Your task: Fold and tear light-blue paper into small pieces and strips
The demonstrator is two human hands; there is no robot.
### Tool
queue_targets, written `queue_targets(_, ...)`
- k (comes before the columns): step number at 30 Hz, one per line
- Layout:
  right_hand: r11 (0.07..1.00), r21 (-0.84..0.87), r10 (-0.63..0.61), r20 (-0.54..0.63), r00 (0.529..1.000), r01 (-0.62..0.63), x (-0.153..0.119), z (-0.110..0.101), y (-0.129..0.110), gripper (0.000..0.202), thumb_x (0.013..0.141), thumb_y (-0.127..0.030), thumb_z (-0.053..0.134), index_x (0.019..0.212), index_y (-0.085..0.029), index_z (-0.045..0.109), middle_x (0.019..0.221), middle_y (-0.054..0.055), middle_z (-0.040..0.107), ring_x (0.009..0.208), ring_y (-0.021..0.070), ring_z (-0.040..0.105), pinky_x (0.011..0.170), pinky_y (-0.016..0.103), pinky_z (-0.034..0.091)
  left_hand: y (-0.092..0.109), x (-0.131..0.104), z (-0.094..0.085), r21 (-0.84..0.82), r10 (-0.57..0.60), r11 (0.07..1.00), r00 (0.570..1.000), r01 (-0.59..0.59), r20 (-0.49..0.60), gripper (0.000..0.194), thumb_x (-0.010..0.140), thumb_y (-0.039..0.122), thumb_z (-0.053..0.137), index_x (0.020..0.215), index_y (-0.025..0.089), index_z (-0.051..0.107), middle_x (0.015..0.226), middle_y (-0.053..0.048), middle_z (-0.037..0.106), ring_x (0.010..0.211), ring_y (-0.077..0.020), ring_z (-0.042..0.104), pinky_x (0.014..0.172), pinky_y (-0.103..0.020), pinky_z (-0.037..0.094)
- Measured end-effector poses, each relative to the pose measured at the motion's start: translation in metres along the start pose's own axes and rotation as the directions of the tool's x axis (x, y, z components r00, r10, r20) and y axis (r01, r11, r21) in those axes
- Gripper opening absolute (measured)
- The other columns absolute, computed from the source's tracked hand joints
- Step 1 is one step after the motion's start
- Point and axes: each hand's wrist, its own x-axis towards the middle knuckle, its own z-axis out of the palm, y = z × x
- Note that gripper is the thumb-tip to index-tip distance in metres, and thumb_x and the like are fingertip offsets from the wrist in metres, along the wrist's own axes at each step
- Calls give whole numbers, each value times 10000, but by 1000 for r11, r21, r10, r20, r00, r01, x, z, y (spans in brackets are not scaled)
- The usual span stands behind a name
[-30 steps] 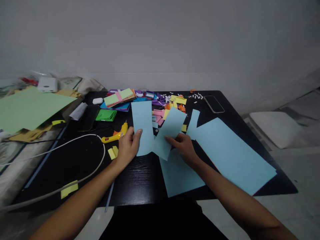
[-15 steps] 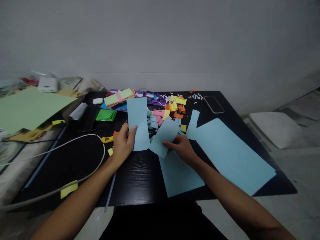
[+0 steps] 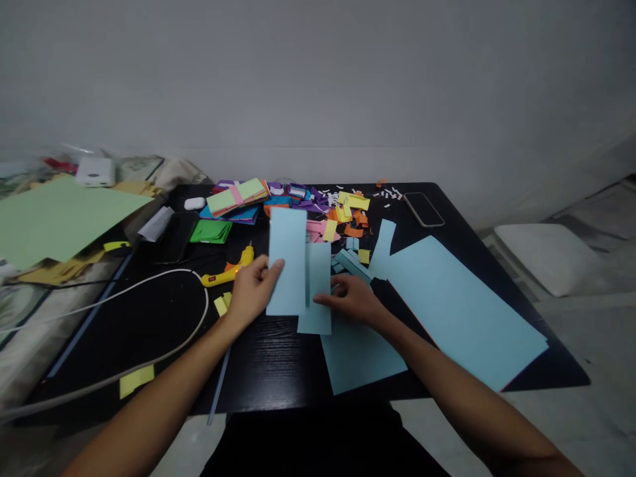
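My left hand (image 3: 256,283) pinches the left edge of a light blue paper strip (image 3: 287,265), held upright above the black table. Behind its right side stands a second blue paper strip (image 3: 320,271), which my right hand (image 3: 352,298) grips by its right edge between thumb and fingers. The two strips overlap partly. Below my right hand lies a larger blue paper sheet (image 3: 360,361) on the table. Left of my left hand rests a yellow glue gun (image 3: 228,271) with a white cable (image 3: 173,348).
Blue sheets (image 3: 462,311) cover the table's right side, near a phone (image 3: 424,209). Colourful paper scraps (image 3: 348,212) lie at the back, beside a bundle of coloured strips (image 3: 238,197). Green paper pieces (image 3: 211,231) sit further left. A large pale green sheet (image 3: 64,212) lies at far left.
My left hand has shifted right with its strip. My right hand has turned its strip upright and brought it behind the left one, uncovering the glue gun and some blue scraps.
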Motion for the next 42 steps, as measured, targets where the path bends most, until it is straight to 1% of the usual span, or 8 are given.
queue_targets(3, 958, -249, -207, -264, 942, 141, 3, -5, 4, 378, 886, -557, 747, 743, -217, 668, 601, 18, 665, 547, 182, 612, 576, 324, 463, 4, -7, 11, 90, -3, 996, 990, -9, 139, 513, 929, 546, 590, 581, 221, 398, 523, 56, 345, 496, -113, 340, 483, -254, 244)
queue_targets(6, 883, -436, -389, -467, 794, 176, 9, -16, 12, 290, 967, -476, 652, 836, -220, 686, 752, 59, 720, 698, 226, 645, 698, 366, 496, 8, -12, 16, 188, 28, 980, 977, -69, 210, 548, 938, 557, 556, 549, 221, 366, 505, 51, 317, 502, -120, 341, 505, -265, 240)
queue_targets(9, 804, -578, -485, -503, 715, 139, 16, -27, 22, 205, 938, -411, 689, 918, -207, 695, 990, 130, 751, 951, 304, 644, 859, 440, 505, 11, -14, 18, 226, 49, 968, 966, -109, 255, 544, 947, 566, 535, 552, 219, 396, 487, 53, 329, 479, -119, 351, 518, -272, 246)
queue_targets(14, 779, -620, -424, -416, 805, 90, 20, -34, 29, 111, 882, -299, 752, 879, -206, 692, 979, 125, 746, 979, 319, 628, 892, 453, 491, 13, -15, 15, 288, 90, 944, 964, -163, 252, 569, 960, 564, 514, 520, 218, 414, 454, 42, 351, 440, -125, 364, 517, -286, 225)
queue_targets(23, 858, -494, -396, -457, 796, 143, 21, -33, 28, 151, 871, -290, 691, 989, -209, 739, 848, 65, 734, 812, 244, 632, 785, 378, 485, 8, -9, 12, 340, 88, 925, 966, -170, 244, 653, 967, 595, 470, 439, 228, 353, 418, 23, 311, 418, -135, 305, 516, -309, 175)
queue_targets(30, 946, -204, -323, -543, 776, 251, 12, -25, 9, 226, 880, -418, 698, 796, -211, 661, 711, 13, 623, 659, 181, 544, 668, 329, 452, 6, -7, -5, 34, 152, 985, 954, -167, 258, 253, 780, 288, 448, 537, 226, 481, 453, 12, 440, 471, -161, 453, 527, -301, 302)
queue_targets(37, 902, 356, -157, -256, 954, 244, 4, -14, -5, 301, 787, -465, 811, 832, -203, 670, 638, -37, 553, 567, 125, 470, 540, 277, 399, 4, -8, 2, -50, 229, 973, 947, -223, 227, 215, 792, 164, 439, 756, 195, 648, 629, -1, 642, 558, -157, 587, 569, -272, 448)
queue_targets(42, 873, 432, -193, -117, 974, 225, -3, -5, -10, 270, 740, -413, 881, 816, -215, 715, 699, -25, 586, 542, 109, 484, 502, 264, 408, 10, -15, 8, -13, 311, 949, 925, -316, 219, 209, 904, 208, 576, 1061, 186, 712, 779, -6, 685, 669, -141, 638, 629, -246, 501)
